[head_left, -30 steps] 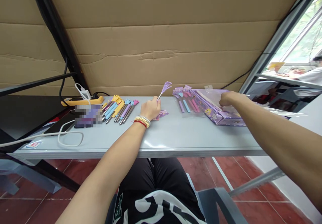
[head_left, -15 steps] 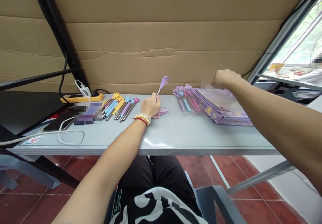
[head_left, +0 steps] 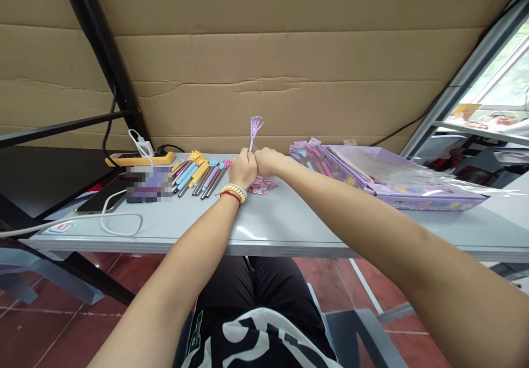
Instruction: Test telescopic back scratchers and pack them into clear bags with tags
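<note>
My left hand (head_left: 243, 168) is closed round the thin metal stem of a purple hand-shaped back scratcher (head_left: 255, 127), which stands nearly upright above the grey table (head_left: 289, 222). Right beside it, touching it, my right hand (head_left: 268, 161) is closed too; what its fingers grip is hidden. Under both hands lie small pink and purple packets (head_left: 263, 184). A row of similar scratchers (head_left: 199, 174) with yellow, blue, purple and pink handles lies just left of my left hand.
A purple printed box (head_left: 397, 187) with clear plastic bags on it lies at the right, more scratchers (head_left: 312, 158) beside it. At the left are a yellow power strip (head_left: 138, 160), a phone (head_left: 97, 203) and a white cable (head_left: 119, 227). Cardboard wall behind.
My right hand lifted off the purple box and swung left to meet my left hand at the scratcher. The scratcher now stands more upright.
</note>
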A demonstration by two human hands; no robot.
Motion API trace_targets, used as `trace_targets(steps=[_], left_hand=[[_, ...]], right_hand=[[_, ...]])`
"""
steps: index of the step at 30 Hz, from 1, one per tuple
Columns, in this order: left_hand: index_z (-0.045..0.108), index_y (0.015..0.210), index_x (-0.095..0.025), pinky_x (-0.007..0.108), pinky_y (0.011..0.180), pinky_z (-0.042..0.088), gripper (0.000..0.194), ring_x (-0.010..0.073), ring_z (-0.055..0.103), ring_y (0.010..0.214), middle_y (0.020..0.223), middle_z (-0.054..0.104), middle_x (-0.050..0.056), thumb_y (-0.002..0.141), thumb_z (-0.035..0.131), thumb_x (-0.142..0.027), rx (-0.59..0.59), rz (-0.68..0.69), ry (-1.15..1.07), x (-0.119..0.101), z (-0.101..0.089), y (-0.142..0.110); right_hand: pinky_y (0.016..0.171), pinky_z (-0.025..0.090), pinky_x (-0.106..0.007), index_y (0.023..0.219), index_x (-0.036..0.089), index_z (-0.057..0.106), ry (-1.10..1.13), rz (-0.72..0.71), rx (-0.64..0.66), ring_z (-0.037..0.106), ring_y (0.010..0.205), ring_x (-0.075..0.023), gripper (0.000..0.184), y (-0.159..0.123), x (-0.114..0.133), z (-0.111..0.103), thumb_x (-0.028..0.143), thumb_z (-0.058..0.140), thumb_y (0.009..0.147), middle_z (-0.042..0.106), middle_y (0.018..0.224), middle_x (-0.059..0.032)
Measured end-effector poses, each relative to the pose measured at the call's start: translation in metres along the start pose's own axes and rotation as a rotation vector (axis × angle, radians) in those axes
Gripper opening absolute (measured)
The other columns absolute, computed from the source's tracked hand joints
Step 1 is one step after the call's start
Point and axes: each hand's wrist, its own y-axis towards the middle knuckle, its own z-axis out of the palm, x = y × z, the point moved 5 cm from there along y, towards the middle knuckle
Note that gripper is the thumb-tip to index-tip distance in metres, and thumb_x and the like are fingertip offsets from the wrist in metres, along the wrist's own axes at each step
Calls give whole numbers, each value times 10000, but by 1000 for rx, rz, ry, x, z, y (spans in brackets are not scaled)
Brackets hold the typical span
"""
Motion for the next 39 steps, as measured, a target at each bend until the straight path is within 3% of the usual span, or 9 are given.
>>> trace_targets(steps=[4, 11, 14, 18, 23, 29, 32, 36, 39], left_hand=[[588, 821, -206, 285, 677, 364, 267, 209, 600, 817, 835, 678, 65, 900, 339, -261, -30, -24, -176, 4, 2, 4], [567, 687, -173, 241, 570, 339, 280, 115, 472, 569, 580, 536, -14, 870, 409, -315, 199, 199, -488, -13, 20, -2], [587, 697, -170, 232, 553, 344, 302, 103, 443, 534, 544, 494, -31, 867, 416, -352, 280, 215, -525, -18, 25, -6], [658, 889, -155, 236, 566, 377, 278, 112, 466, 530, 543, 516, -30, 846, 439, -322, 273, 144, -469, -15, 26, -7], [635, 1151, -130, 245, 602, 406, 401, 127, 510, 566, 585, 567, -22, 811, 490, -288, 248, 84, -417, -12, 26, -8], [705, 748, -153, 233, 622, 378, 388, 112, 472, 589, 595, 567, -19, 872, 424, -389, 310, 265, -412, -28, 22, -17], [684, 733, -154, 228, 630, 381, 390, 109, 470, 591, 616, 583, -17, 886, 407, -383, 292, 288, -419, -30, 21, -18], [679, 1013, -157, 234, 709, 417, 333, 131, 548, 708, 744, 654, 4, 865, 467, -366, 283, 252, -418, -29, 24, -16], [575, 1231, -130, 258, 704, 442, 467, 149, 587, 705, 760, 674, 31, 880, 444, -408, 286, 156, -410, -25, 25, -14]], right_hand=[[476, 453, -264, 668, 103, 633, 473, 27, 132, 576, 489, -154, 22, 0, -13, 17, 118, 625, 680, 638, 632, -101], [393, 254, -201, 690, 134, 611, 1195, -175, -224, 420, 438, -63, 116, -5, -54, 29, 206, 544, 628, 593, 603, -14], [435, 267, -220, 664, 142, 600, 1244, -154, -382, 379, 443, -71, 155, -9, -68, 42, 278, 540, 620, 537, 531, 11], [520, 309, -249, 581, 147, 595, 937, -77, -545, 416, 511, -100, 171, -15, -82, 51, 297, 523, 623, 503, 500, 13], [513, 265, -255, 530, 153, 567, 873, -48, -455, 380, 505, -99, 323, -17, -86, 55, 444, 549, 669, 449, 464, 22], [426, 190, -246, 471, 179, 464, 1373, -164, -308, 300, 404, -70, 399, -13, -73, 55, 518, 564, 658, 412, 431, 24], [399, 130, -237, 496, 180, 462, 1561, -129, -247, 260, 381, -56, 367, -13, -67, 57, 489, 609, 629, 407, 431, 27], [389, 130, -214, 535, 178, 453, 1683, -66, -231, 275, 393, -49, 303, -16, -63, 55, 405, 636, 618, 404, 450, 36], [379, 154, -204, 609, 191, 439, 1765, 20, -257, 277, 388, -55, 233, -17, -66, 51, 368, 582, 660, 366, 460, 56]])
